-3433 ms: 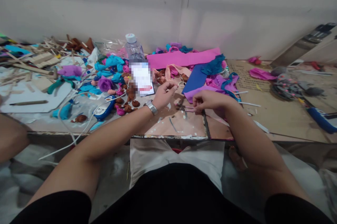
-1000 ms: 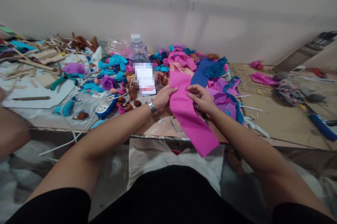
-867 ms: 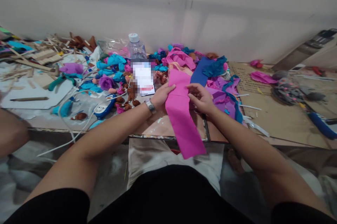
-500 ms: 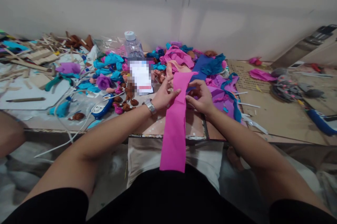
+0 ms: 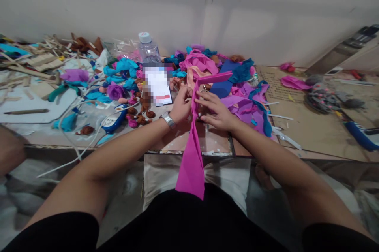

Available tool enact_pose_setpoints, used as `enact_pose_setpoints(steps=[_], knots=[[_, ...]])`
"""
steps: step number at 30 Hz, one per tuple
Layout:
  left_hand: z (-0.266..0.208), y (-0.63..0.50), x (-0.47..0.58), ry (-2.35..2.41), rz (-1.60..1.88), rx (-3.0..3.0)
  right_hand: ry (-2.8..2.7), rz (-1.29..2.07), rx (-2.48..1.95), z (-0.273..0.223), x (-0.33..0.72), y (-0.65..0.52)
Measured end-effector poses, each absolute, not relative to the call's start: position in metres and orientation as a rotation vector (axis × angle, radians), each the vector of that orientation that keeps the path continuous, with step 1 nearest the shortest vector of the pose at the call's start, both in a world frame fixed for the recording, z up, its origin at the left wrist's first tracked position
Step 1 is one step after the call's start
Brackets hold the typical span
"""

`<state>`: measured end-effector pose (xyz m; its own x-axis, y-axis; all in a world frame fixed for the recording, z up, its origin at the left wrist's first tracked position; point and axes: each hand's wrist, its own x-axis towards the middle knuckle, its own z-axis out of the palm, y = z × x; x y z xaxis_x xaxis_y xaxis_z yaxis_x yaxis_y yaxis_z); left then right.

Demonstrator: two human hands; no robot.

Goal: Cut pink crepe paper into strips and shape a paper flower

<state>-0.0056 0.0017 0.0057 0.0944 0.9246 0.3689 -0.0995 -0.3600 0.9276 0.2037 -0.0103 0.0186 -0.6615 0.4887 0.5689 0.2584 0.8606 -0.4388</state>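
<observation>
Presently: long magenta paper strip (image 5: 192,157), narrowed mid-length; left hand (image 5: 180,106), fingers pinching it; right hand (image 5: 217,111), fingers spread against it. Risk: tearing, from overly hard pulling.

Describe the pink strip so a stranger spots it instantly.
Find the table, then its front edge in mid-view. Between the left grip and right grip runs the pink strip. Unlike the crumpled pink bundle behind it, it reaches past that edge, narrow midway and flared at its lower end.
</observation>
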Motion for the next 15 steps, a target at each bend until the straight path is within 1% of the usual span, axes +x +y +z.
enact_pose_setpoints(steps=[3,9,15], knots=[[0.0049,0.0035,-0.0082,0.838,1.383,1.505,-2.339,0.394,-0.542,0.0151,0.2029,-0.0076],[0.0074,0.0013,-0.0066,0.876,1.344,1.539,-2.288,0.473,-0.569,0.0079,0.2040,-0.0066],[0.0093,-0.0004,-0.0022,0.909,1.312,1.574,-2.228,0.509,-0.555,0.0130,0.2018,-0.0107]])
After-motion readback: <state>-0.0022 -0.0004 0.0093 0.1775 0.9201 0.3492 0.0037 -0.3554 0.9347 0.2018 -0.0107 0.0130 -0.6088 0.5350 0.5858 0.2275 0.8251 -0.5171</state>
